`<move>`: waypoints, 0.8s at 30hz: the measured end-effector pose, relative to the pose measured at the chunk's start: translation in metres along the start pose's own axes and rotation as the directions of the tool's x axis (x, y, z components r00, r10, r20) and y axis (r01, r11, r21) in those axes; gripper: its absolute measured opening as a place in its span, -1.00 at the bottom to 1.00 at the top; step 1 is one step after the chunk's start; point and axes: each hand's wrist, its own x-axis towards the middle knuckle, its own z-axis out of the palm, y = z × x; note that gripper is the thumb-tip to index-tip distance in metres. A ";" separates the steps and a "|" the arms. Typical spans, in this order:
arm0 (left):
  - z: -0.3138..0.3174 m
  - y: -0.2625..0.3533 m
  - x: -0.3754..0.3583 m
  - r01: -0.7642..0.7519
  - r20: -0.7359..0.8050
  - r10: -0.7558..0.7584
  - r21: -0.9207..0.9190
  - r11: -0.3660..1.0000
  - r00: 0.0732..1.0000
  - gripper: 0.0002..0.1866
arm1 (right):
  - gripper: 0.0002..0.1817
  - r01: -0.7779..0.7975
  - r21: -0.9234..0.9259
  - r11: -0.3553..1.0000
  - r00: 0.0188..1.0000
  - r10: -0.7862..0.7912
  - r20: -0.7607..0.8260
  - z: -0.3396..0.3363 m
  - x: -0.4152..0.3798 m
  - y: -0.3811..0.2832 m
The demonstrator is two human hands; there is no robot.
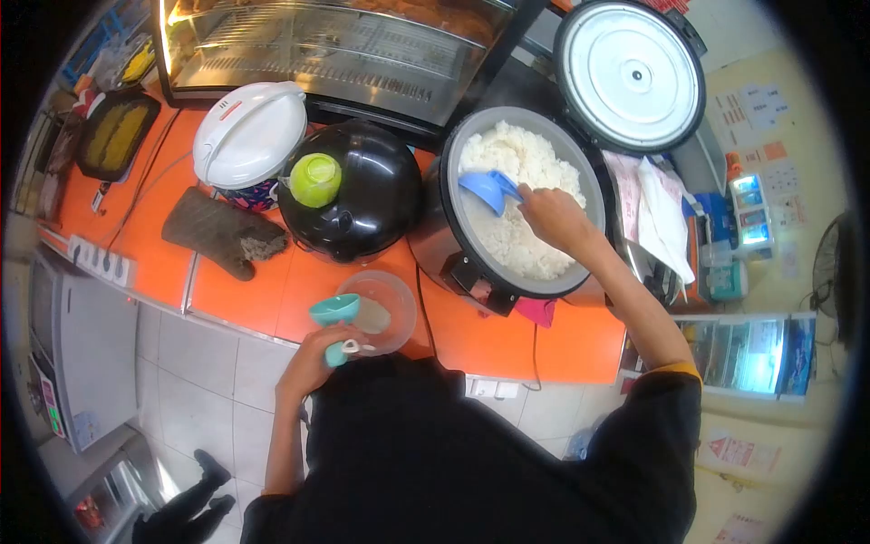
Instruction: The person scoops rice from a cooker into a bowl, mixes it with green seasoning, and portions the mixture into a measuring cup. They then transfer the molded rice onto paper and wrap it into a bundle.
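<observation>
My right hand [553,218] is closed around the handle of a blue scoop [489,190], which rests in the white rice [521,159] inside a big rice cooker [441,238]. The cooker's round lid [630,77] stands raised behind it. Low on the left, my left hand [317,358] grips a teal scoop [334,310] by its handle. That scoop's bowl overlaps the rim of a clear plastic tub [399,317] holding cloudy liquid, at the counter's front edge.
Left of the cooker sit a black lidded pot [381,177] with a lime-green cup [315,180] on top, a white-lidded container [254,127] and a dark oven mitt [213,231]. Behind them stands a glass display case [335,54]. A person's legs [186,508] show at lower left.
</observation>
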 end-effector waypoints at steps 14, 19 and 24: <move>-0.028 0.010 0.023 0.033 -0.146 -0.044 -0.075 0.997 0.988 -0.82 | -0.75 -0.199 0.577 0.792 0.975 0.103 0.195 0.029 -0.058 -0.010; -0.023 0.022 0.041 0.032 -0.055 -0.038 -0.096 0.995 0.998 -0.83 | -0.70 -0.162 0.643 0.749 0.985 0.084 0.150 0.013 -0.066 -0.005; -0.021 0.032 0.034 0.055 -0.039 -0.060 -0.132 0.990 0.997 -0.83 | -0.70 -0.223 0.595 0.772 0.974 0.156 0.163 -0.016 -0.084 0.018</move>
